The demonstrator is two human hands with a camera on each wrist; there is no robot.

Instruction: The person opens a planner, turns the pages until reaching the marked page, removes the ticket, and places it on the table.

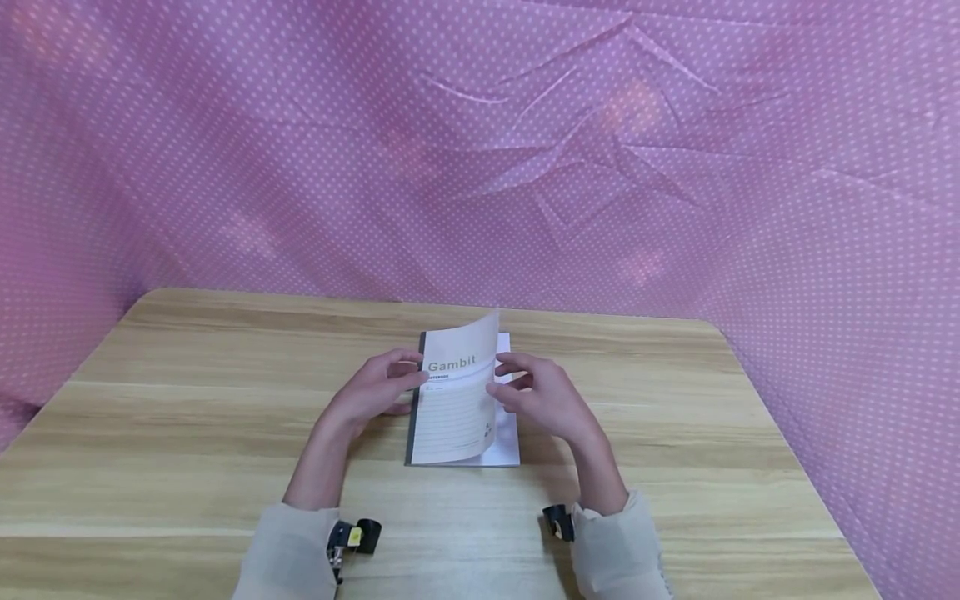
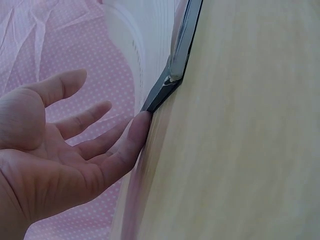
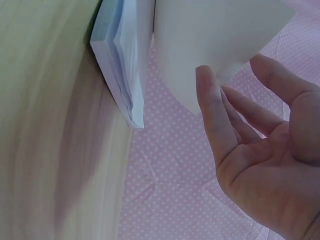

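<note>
A notebook [image 1: 454, 408] with a pale "Gambit" cover and a dark spine [image 2: 187, 40] lies on the table, its cover raised and bowed on the right side. White pages [image 1: 510, 442] show beneath. My right hand [image 1: 543, 396] holds the free edge of the cover [image 3: 210, 40], thumb on the printed face and fingers behind it. On the other side my left hand [image 1: 375, 387] rests along the spine with loosely bent fingers. In the left wrist view, its little finger [image 2: 137, 132] touches the spine's lower corner.
The wooden table [image 1: 225, 417] has rounded far corners. A pink cloth [image 1: 480, 167] with white dots hangs behind it and on both sides. Each sleeve cuff carries a small black camera, one on the left [image 1: 367, 536] and one on the right [image 1: 557, 522].
</note>
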